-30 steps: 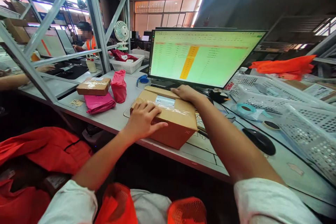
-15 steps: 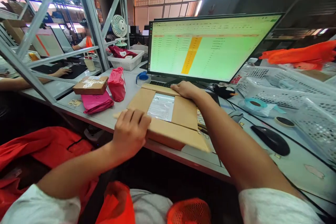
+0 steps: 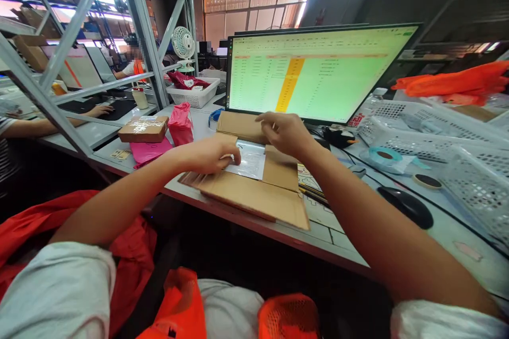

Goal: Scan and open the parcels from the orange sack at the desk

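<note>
A brown cardboard box (image 3: pixel 280 169) lies in front of me with its near flap (image 3: pixel 254 201) and far flap (image 3: pixel 242 124) folded outward. Between the inner flaps shows a flat white printed sheet or packet in shiny clear plastic (image 3: pixel 250 161). My left hand (image 3: pixel 218 153) is at the left inner flap, its fingers curled around the edge beside the plastic. My right hand (image 3: pixel 284 132) is above the right inner flap, close to the far flap, with bent fingers apart and nothing visible in them.
A monitor (image 3: pixel 318 74) stands behind the box. A taped parcel (image 3: pixel 143 130) and pink bags (image 3: pixel 181 124) sit at left, near a white basket (image 3: pixel 194 98). A mouse (image 3: pixel 405 206), tape roll (image 3: pixel 384 156) and white baskets (image 3: pixel 421 124) are at right. Another person's hand (image 3: pixel 101 110) shows beyond the frame.
The near and far flaps have swung outward. My left hand has left the near flap and moved forward to the left inner flap. My right hand has lifted off the far flap.
</note>
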A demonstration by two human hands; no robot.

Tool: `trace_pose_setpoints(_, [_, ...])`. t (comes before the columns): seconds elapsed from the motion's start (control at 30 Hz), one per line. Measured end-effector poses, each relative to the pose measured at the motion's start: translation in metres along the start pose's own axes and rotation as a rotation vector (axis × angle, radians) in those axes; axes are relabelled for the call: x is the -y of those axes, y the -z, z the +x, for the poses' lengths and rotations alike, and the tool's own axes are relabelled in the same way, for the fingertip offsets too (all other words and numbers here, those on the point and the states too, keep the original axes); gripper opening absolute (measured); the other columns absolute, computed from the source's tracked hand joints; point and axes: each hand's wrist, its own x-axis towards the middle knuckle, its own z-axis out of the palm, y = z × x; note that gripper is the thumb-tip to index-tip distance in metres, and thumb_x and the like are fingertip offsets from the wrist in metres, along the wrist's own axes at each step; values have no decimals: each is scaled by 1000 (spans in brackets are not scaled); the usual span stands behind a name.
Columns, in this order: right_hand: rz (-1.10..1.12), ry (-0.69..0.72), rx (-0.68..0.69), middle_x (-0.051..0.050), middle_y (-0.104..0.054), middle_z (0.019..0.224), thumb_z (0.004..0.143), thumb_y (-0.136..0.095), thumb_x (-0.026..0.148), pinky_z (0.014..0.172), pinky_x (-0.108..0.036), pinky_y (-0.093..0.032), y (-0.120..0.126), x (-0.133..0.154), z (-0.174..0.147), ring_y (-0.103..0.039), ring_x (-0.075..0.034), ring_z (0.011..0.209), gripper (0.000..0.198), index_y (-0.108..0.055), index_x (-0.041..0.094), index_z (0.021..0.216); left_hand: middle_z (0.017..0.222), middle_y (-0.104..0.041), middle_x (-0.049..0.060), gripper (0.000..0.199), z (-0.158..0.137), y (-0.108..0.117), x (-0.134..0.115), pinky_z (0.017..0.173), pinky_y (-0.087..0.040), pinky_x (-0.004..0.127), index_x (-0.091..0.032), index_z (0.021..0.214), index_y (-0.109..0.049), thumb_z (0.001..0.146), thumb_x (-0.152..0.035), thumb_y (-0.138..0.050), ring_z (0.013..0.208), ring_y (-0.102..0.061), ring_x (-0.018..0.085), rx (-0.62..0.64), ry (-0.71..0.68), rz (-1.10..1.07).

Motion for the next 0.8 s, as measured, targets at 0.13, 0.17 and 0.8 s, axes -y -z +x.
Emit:
trace_pose_setpoints(0.13, [191,75,340,-9,-77,107,100,-44,25,92,-33,-49,7,17,-17,-68,-23,98,42,-73,17,129,110,-75,6,29,28,1,10,91,-51,32,-21,105,-75,92,-15,-50,103,-69,23,12,-19,53])
trace_pose_setpoints(0.17, [205,83,375,-10,-77,108,101,-43,26,93,-34,-49,8,19,-19,-68,-24,99,43,-72,17,130,110,-75,7,28,31,0,10,89,-51,32,-21,105,-75,92,-17,-50,102,-69,23,12,-17,70])
trace_pose_setpoints(0.8, [33,114,33,-10,-65,142,86,-57,26,107,-53,-54,65,-78,-153,-64,-35,126,52,-69,32,136,128,-71,11,39,-64,-53,123,105,-54,40,-20,124,-75,92,-31,-55,117,-66,27,-530,189,-166])
